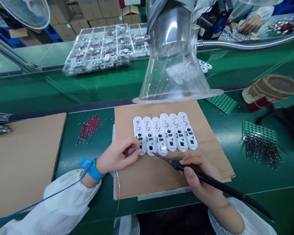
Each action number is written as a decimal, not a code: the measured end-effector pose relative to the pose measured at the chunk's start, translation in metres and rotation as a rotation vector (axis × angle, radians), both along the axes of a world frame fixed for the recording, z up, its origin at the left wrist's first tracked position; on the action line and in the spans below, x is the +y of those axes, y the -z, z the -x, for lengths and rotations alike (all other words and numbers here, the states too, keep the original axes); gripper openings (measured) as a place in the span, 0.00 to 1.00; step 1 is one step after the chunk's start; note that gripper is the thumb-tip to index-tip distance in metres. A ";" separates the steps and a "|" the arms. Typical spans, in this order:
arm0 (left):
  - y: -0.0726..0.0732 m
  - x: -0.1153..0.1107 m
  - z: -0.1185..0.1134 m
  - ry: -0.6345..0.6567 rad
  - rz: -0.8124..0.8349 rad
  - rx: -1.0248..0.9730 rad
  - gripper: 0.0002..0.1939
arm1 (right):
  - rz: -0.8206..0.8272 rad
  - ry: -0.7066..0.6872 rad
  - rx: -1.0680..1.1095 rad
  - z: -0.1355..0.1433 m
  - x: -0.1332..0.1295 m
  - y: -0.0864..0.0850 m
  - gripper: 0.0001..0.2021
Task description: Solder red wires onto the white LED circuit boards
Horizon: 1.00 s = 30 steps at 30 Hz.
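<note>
Six narrow white circuit boards (170,143) with rounded ends lie side by side on a cardboard sheet (171,178), each with small black parts and a red wire squiggle. In my right hand (203,178) is a black soldering iron (225,188), gripped like a pen. Its metal tip is at the lower end of the second and third boards from the left; whether it touches cannot be told. My left hand (121,153), with a blue band at the wrist, pinches a thin solder wire (118,182) by the leftmost board. The wire trails down over the cardboard's left edge.
A clear fume hood (175,71) hangs above the boards. Red wires (89,128) lie left; green boards (221,102) and black-wired parts (262,147) lie right, near a round tub (271,89). Behind are compartment trays (103,45) and another person's hands (251,24).
</note>
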<state>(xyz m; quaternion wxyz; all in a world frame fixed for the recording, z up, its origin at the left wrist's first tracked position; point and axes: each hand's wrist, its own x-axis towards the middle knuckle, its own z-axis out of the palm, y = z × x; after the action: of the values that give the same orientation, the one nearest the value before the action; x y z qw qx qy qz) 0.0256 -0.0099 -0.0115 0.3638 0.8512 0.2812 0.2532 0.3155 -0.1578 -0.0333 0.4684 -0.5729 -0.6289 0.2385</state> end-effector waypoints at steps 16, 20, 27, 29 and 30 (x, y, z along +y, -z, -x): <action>-0.001 0.000 0.001 0.016 -0.026 0.012 0.03 | -0.014 -0.030 -0.005 0.001 0.003 -0.005 0.07; -0.001 0.001 0.001 0.006 -0.020 0.030 0.04 | -0.021 -0.040 -0.021 0.002 0.005 -0.007 0.09; -0.003 0.000 0.009 -0.005 0.046 0.058 0.04 | -0.012 -0.039 0.020 -0.001 0.004 -0.006 0.10; -0.004 0.001 0.015 -0.052 0.081 0.036 0.04 | 0.002 0.003 0.080 0.001 0.001 -0.006 0.09; -0.005 0.002 0.018 -0.095 0.100 0.016 0.04 | 0.014 0.026 0.115 0.004 0.000 -0.006 0.09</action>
<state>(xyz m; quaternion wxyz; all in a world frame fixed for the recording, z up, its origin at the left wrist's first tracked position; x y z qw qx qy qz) 0.0080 -0.0079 -0.0064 0.3912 0.8195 0.3365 0.2491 0.3117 -0.1578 -0.0272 0.5029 -0.5696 -0.5917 0.2693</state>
